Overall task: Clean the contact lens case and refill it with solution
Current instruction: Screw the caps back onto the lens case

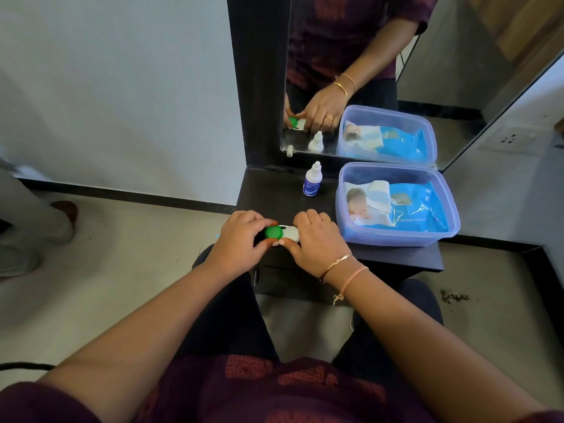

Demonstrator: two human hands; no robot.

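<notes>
Near case [282, 233], solution bottle [312, 178], label [311, 188] illegible

Both bare forearms reach forward and converge. Left hand [241, 236]: knuckles up, thumb and fingers curled round the green end of the lens case [282, 233]. Right hand [317, 239]: knuckles up, thumb and fingers pinching the white end.

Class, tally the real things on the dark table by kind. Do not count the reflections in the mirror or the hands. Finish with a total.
contact lens case: 1
solution bottle: 1
plastic box: 1
pack of wet wipes: 1
Total: 4
</notes>
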